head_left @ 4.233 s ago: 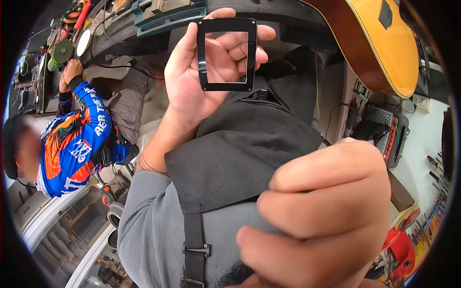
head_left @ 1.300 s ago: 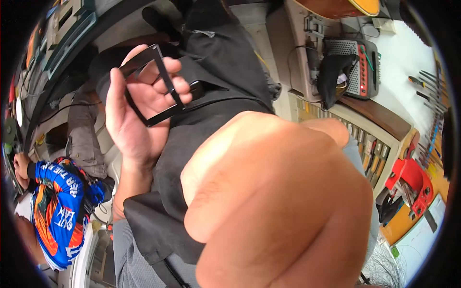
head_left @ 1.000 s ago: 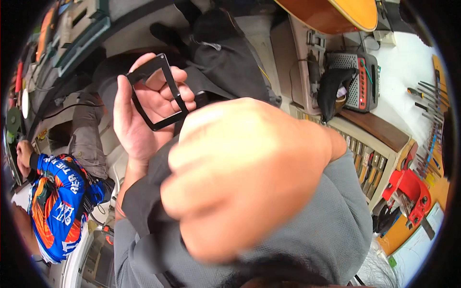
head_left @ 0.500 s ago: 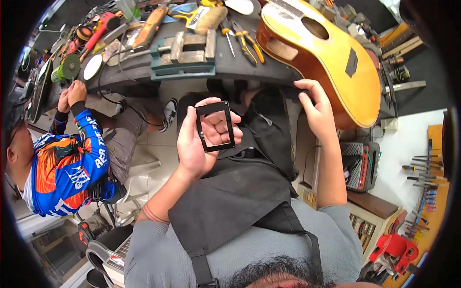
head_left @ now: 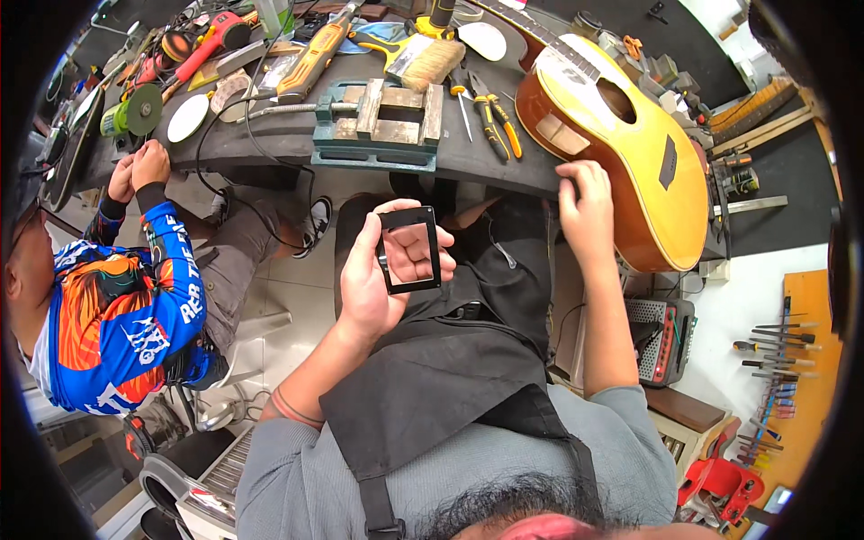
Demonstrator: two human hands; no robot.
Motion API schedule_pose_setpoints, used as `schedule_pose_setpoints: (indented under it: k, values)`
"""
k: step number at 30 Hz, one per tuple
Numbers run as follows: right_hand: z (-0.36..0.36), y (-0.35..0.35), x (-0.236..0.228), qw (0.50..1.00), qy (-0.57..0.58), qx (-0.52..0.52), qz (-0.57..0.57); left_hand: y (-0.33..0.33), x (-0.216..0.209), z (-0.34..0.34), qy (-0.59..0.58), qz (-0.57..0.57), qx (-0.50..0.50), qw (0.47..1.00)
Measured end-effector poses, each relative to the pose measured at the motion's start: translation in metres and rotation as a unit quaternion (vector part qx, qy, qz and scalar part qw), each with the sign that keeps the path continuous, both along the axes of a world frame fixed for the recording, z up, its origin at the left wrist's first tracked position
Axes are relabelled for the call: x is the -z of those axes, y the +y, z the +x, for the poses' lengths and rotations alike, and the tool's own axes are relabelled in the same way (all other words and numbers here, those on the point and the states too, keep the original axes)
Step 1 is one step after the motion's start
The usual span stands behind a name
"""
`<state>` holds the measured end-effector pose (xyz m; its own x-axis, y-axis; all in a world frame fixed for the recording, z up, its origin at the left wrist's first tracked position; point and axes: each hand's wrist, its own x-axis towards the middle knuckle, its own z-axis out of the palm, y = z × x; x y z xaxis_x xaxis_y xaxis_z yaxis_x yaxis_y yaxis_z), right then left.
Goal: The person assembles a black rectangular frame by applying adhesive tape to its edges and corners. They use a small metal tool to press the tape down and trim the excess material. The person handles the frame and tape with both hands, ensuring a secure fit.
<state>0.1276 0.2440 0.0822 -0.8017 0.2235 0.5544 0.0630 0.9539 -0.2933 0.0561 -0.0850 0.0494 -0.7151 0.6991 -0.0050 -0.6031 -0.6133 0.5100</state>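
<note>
1 black frame (head_left: 436,250), in left hand (head_left: 373,288), over the lap; thumb and fingers grasping its sides; 1 right hand (head_left: 589,202), loosely bent, seemingly released, near guitar (head_left: 652,193); step, as judged: holding; next move likely needs a steady edge grip.

The frame (head_left: 416,285) is in my left hand (head_left: 369,283); before me on the table (head_left: 468,162) the vise (head_left: 378,126) stands left of the pliers (head_left: 493,117), the brush (head_left: 432,65) behind its right end; the guitar (head_left: 643,157) lies right of the pliers; my right hand (head_left: 587,202) is near it, at the table's near edge; a co-worker (head_left: 135,315) is on my left.
</note>
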Motion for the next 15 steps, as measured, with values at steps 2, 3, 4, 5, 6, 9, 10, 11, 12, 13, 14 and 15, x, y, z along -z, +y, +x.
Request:
schedule_pose_setpoints:
  k: [2,3,4,5,6,9,10,11,12,13,14,15]
  values:
    - [-0.033,-0.025,-0.009,0.999,0.004,-0.026,0.020,0.000,0.002,-0.003,0.001,0.002,0.002,1.000]
    - [-0.050,-0.038,-0.008,0.998,0.008,-0.033,0.047,0.001,0.002,-0.004,0.003,0.000,0.006,1.000]
    - [-0.066,-0.048,-0.005,0.998,-0.008,-0.009,0.060,0.001,0.002,-0.005,0.006,-0.002,0.010,1.000]
    - [-0.081,-0.056,-0.002,0.997,-0.025,0.016,0.075,0.000,0.001,-0.006,0.011,-0.002,0.011,1.000]
    - [-0.091,-0.057,0.003,0.992,-0.084,0.048,0.077,0.001,0.001,-0.005,0.017,0.000,0.011,1.000]
    - [-0.108,-0.056,0.014,0.986,-0.111,0.068,0.101,-0.006,0.001,-0.002,0.041,-0.014,0.009,0.999]
    - [-0.112,-0.054,0.013,0.988,-0.098,0.064,0.104,-0.009,0.002,-0.001,0.044,-0.019,0.008,0.999]
    - [-0.115,-0.055,0.013,0.989,-0.086,0.060,0.105,-0.012,0.004,0.001,0.045,-0.026,0.006,0.999]
    - [-0.118,-0.057,0.011,0.990,-0.075,0.055,0.106,-0.013,0.007,0.003,0.037,-0.026,0.010,0.999]
    - [-0.123,-0.058,0.007,0.989,-0.070,0.053,0.118,-0.014,0.010,0.004,0.030,-0.025,0.015,0.999]
    - [-0.132,-0.061,-0.001,0.988,-0.065,0.051,0.127,-0.015,0.014,0.005,0.022,-0.026,0.020,0.999]
    - [-0.141,-0.060,-0.007,0.987,-0.060,0.051,0.137,-0.015,0.015,0.006,0.020,-0.027,0.027,0.999]
